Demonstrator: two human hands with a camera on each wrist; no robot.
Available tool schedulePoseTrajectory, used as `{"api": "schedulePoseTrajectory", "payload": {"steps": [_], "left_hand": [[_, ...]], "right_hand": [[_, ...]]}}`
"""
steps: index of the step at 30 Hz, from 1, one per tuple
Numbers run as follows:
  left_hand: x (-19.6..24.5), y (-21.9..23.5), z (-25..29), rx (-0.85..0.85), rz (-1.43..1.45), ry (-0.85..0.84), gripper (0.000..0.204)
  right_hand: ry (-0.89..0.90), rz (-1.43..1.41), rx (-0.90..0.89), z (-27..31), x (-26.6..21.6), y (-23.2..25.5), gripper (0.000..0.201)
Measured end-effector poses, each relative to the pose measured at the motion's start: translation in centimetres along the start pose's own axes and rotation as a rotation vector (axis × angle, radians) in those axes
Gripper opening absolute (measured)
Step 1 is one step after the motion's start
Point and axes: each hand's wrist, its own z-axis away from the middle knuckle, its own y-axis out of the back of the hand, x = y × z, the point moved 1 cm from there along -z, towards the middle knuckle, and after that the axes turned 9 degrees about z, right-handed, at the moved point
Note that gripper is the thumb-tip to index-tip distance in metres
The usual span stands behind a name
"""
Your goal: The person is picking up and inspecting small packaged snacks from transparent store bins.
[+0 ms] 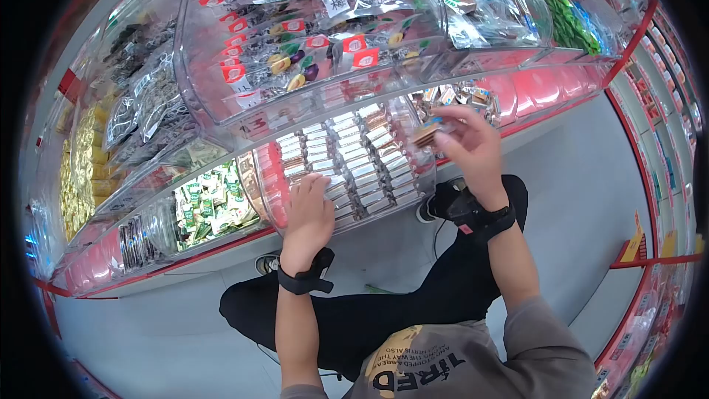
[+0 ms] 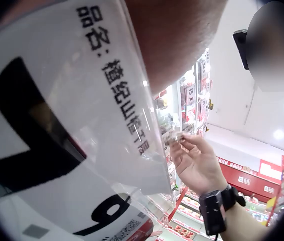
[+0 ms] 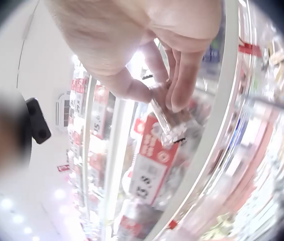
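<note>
Poking from right grip point(image 1: 476, 151): small packet point(image 1: 426, 135)

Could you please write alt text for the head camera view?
A person's right hand pinches a small wrapped snack over a store display, while their left hand is by the left edge of rows of silver-wrapped bars. Bagged snacks are piled above.

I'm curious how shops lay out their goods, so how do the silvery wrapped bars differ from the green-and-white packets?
The silvery bars lie in neat rows, while the green-and-white packets are jumbled together. The left hand is at the silvery bars; neither hand is at the green-and-white packets. Both are small wrapped goods in the lower, clear-walled bins.
</note>
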Motion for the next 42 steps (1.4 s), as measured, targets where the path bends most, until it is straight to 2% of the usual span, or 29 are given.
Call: {"api": "schedulePoseTrajectory", "payload": {"steps": [1, 4, 7, 11, 12, 15, 16, 19, 20, 23, 29, 32, 38, 42], "left_hand": [[0.1, 0.2, -0.2, -0.026, 0.039, 0.012, 0.033], [-0.6, 0.2, -0.3, -0.105, 0.226, 0.083, 0.035], [-0.3, 0.3, -0.2, -0.104, 0.144, 0.142, 0.037], [-0.1, 0.5, -0.5, -0.055, 0.281, 0.211, 0.045], [0.0, 0.6, -0.6, -0.054, 0.286, 0.211, 0.046], [0.7, 0.7, -0.4, -0.072, 0.301, 0.237, 0.045], [1.3, 0.9, -0.6, -0.073, 0.303, 0.255, 0.044], [1.6, 1.1, -1.3, -0.075, 0.321, 0.245, 0.04], [1.6, 1.0, -1.2, -0.08, 0.333, 0.239, 0.039], [1.4, 0.9, -1.2, -0.058, 0.329, 0.176, 0.033], [0.9, 0.6, -0.8, -0.051, 0.227, 0.122, 0.031], [0.8, 0.8, -1.0, -0.127, 0.228, 0.258, 0.03], [2.0, 0.8, -0.9, -0.017, 0.338, 0.338, 0.034], [1.7, 0.7, -0.9, -0.028, 0.271, 0.312, 0.036]], "right_hand": [[-0.055, -0.116, -0.121, 0.2, -1.0, -1.0, 0.033], [-0.103, -0.262, -0.197, 0.2, -0.9, -4.0, 0.039], [-0.227, -0.265, -0.267, 0.3, 0.6, -5.8, 0.036], [-0.172, 0.095, -0.265, 0.8, 2.2, -7.8, 0.036], [-0.088, 0.212, -0.263, 0.7, 1.9, -8.2, 0.037], [-0.161, 0.231, -0.309, 0.9, 2.7, -9.2, 0.036], [-0.149, 0.147, -0.275, 1.2, 3.9, -9.8, 0.033], [-0.275, 0.071, -0.363, 1.5, 5.2, -10.3, 0.035], [-0.249, -0.01, -0.382, 1.6, 5.4, -10.5, 0.034], [-0.257, 0.012, -0.419, 1.5, 5.2, -10.6, 0.032], [-0.291, 0.089, -0.411, 1.4, 5.6, -10.6, 0.023], [-0.32, 0.123, -0.389, 1.4, 5.2, -10.5, 0.021], [-0.336, 0.19, -0.325, 1.4, 5.2, -10.4, 0.017], [-0.282, 0.146, -0.327, 1.8, 5.1, -10.4, 0.017]]}}
